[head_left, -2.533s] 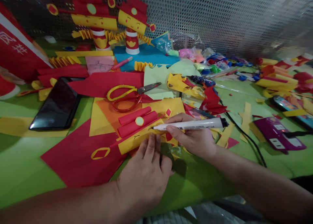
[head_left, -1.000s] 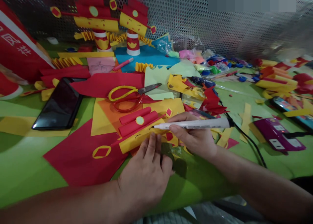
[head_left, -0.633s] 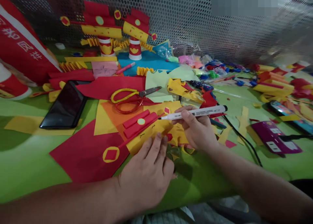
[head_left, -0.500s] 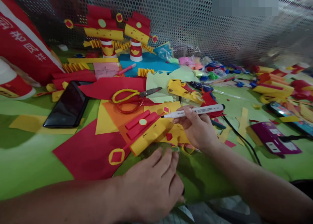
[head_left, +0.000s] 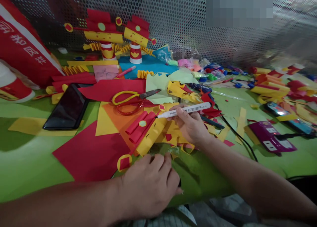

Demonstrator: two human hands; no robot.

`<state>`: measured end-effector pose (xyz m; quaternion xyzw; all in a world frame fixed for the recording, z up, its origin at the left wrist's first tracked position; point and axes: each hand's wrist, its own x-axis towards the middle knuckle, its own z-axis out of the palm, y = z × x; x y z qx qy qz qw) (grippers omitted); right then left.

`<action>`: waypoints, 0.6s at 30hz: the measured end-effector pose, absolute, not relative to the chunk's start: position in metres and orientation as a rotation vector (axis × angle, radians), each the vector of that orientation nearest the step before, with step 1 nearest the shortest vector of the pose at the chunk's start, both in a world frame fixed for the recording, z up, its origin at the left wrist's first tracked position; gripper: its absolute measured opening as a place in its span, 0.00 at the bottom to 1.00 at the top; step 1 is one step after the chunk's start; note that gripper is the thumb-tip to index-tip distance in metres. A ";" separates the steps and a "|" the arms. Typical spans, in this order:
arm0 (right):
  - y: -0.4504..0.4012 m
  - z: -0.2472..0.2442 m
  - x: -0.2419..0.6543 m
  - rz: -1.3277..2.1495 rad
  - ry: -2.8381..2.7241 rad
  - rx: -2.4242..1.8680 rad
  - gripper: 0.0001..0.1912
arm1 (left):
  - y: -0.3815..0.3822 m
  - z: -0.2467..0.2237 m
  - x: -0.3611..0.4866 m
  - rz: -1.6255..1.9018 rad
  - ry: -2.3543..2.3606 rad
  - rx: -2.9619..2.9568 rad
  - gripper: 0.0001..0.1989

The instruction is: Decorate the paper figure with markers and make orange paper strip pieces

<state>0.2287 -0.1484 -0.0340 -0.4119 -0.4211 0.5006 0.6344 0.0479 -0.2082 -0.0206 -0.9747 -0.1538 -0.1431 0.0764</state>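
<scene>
My right hand (head_left: 192, 124) grips a white marker (head_left: 184, 110), its uncapped black tip close to a red-and-yellow paper figure's head (head_left: 151, 134). Drawn eyes mark the yellow paper roll, and two red rolls with a pale disc form its hat. A round yellow-and-red coin (head_left: 124, 162) ends the red stick near me. With fingers curled, my left hand (head_left: 153, 184) rests just below the head, close to that coin. Something small and black shows at its edge by the thumb; what it is stays mostly hidden. Scissors (head_left: 128, 101) with yellow and red handles lie on the paper behind.
Two finished-looking paper figures on cups (head_left: 108, 51) stand by the perforated metal screen. A black phone (head_left: 66, 108) and red paper (head_left: 91, 151) lie left. On the right are paper scraps and a purple power strip (head_left: 272, 137) with a black cable. Bagged coloured clay (head_left: 185, 63) sits behind.
The paper head has turned a little, its near coin shifting right and down. My left hand's fingers are curled more. The marker tip stays close to the head; the whole view has shifted slightly.
</scene>
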 end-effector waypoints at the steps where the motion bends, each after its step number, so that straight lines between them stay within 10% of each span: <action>1: -0.149 -0.034 0.229 1.174 -0.960 -0.944 0.12 | -0.208 -0.021 0.048 -0.420 -0.482 -2.922 0.15; 18: -0.145 -0.035 0.233 0.975 -0.867 -0.977 0.14 | -0.188 -0.028 0.050 -0.488 -0.691 -2.790 0.15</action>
